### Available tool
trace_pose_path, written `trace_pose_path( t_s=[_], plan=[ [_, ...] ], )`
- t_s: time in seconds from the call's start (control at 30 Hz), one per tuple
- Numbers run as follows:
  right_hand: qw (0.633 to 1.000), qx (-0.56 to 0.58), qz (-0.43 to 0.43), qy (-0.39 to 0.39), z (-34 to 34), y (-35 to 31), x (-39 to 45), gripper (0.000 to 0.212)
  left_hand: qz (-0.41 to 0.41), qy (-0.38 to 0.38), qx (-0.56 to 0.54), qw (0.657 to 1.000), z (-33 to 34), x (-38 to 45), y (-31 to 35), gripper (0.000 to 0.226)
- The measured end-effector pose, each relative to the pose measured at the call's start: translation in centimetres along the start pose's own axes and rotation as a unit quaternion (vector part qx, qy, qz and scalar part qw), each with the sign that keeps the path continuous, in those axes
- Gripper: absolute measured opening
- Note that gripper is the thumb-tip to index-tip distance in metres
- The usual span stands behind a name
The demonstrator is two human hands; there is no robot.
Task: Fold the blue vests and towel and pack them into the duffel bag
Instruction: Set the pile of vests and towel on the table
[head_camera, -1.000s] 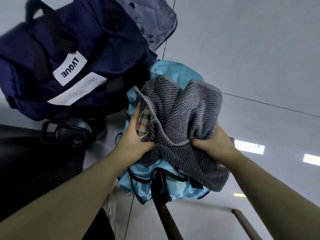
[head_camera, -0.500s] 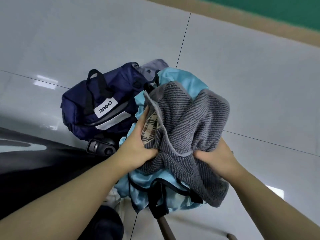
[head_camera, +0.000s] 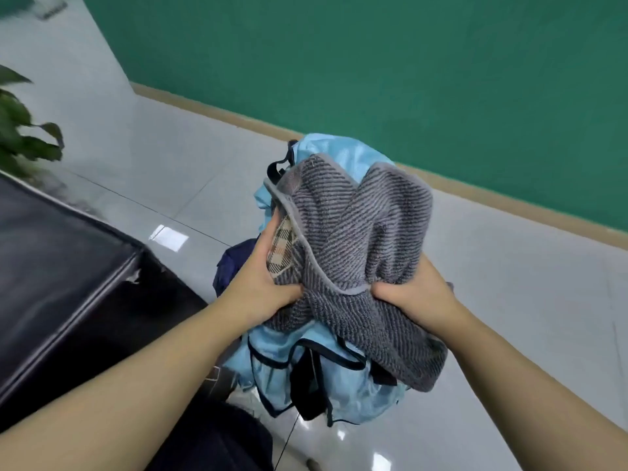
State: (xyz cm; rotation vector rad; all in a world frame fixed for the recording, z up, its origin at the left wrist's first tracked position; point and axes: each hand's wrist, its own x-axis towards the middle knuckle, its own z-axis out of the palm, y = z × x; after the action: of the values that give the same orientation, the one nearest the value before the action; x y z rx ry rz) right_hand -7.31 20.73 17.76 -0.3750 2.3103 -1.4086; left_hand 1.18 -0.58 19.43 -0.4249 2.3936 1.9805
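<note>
A grey striped towel [head_camera: 350, 232] lies bunched on top of the light blue vests [head_camera: 326, 379] with dark trim, and I hold the whole bundle up in front of me. My left hand [head_camera: 261, 280] grips the bundle's left side, beside a checked patch on the towel. My right hand [head_camera: 414, 294] grips the towel's right side. Only a dark navy sliver of the duffel bag [head_camera: 231, 263] shows, on the floor behind my left hand; the rest is hidden.
A black padded surface [head_camera: 61, 266] fills the left. Pale glossy floor tiles [head_camera: 509, 283] run to a green wall [head_camera: 373, 62] with a tan skirting. A leafy plant [head_camera: 20, 137] stands at the far left.
The view has tilted up from the floor to the wall. The duffel bag, in plain sight before, has slipped almost wholly behind the bundle and my left hand. Both grips are unchanged.
</note>
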Motion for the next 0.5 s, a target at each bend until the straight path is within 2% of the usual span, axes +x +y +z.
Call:
trace_pose_path(
  t_s=[0.17,0.33,0.5],
  plan=[
    [0.995,-0.005,-0.096,0.002,0.2,-6.9,-1.9,0.081,0.057,0.055,0.013,0.997,-4.0,-4.8,5.4,0.097],
    [0.985,0.0,-0.172,-0.009,2.0,-13.9,-4.5,0.066,0.106,0.114,0.028,0.987,-8.5,-10.4,9.3,0.098],
    [0.973,0.031,-0.226,-0.038,5.7,-20.2,-7.0,0.073,0.147,0.171,0.036,0.974,-13.2,-16.5,12.3,0.098]
  ],
)
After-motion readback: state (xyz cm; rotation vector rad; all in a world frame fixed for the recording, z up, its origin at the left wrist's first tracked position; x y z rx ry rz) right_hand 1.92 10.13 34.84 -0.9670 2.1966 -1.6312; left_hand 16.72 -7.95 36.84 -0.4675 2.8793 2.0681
